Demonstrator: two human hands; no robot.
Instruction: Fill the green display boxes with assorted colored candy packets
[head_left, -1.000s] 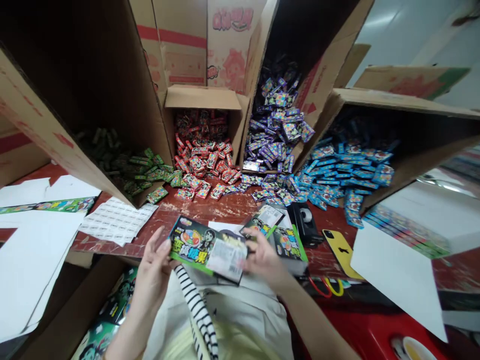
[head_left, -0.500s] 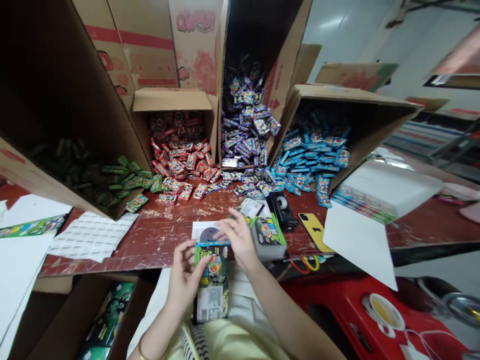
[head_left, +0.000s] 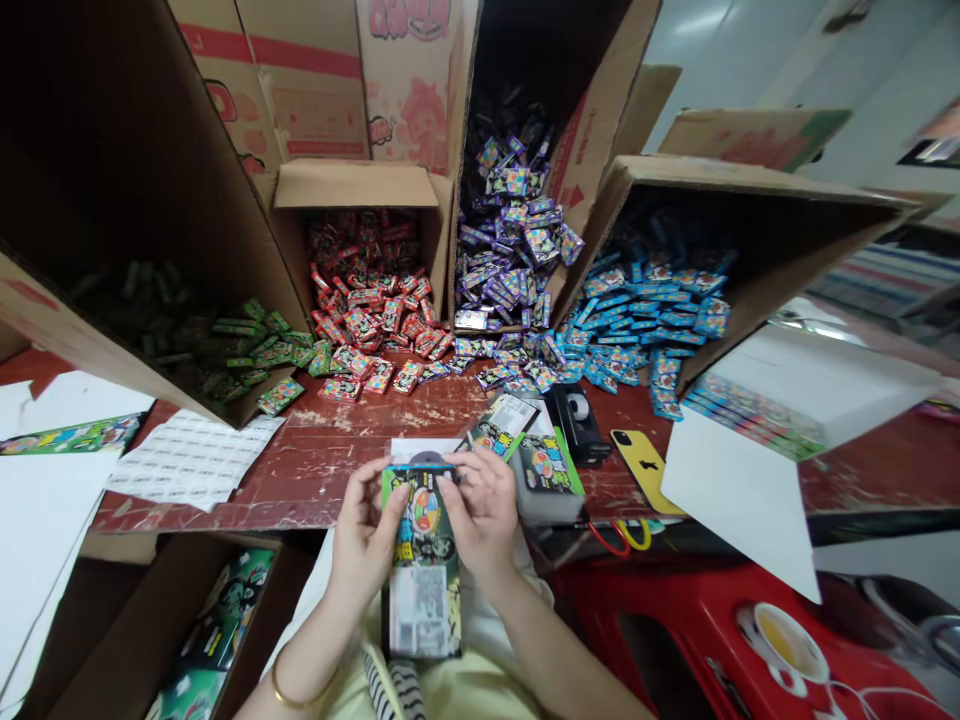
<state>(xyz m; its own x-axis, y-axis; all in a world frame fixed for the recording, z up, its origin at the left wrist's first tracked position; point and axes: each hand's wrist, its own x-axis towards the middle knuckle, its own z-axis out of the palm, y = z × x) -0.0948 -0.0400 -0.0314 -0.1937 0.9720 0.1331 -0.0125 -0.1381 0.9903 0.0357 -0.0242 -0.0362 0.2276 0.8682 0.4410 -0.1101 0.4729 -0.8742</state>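
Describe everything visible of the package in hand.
The oblong package is mostly black, with green and yellow print and a multicoloured wheel. A pale label covers part of its near half; blue edges its far end. Card or plastic is unclear. Low in the picture, it points lengthwise away, held near its far end by the left grip and right grip, thumbs on its face.

Flat rectangular packet (head_left: pixel 424 555), black and green, glossy printed surface, one piece. Face: round multicoloured wheel motif, yellow lettering turned sideways, pale illustrated figure. White printed label (head_left: pixel 418 610) with dark code marks across the near half; narrow blue strip (head_left: pixel 418 467) along the far edge. Pose: printed face up, long sides running toward the person's body. Position: off the table, far end gripped between left hand (head_left: pixel 367 530) and right hand (head_left: pixel 484 515), both thumbs on the face
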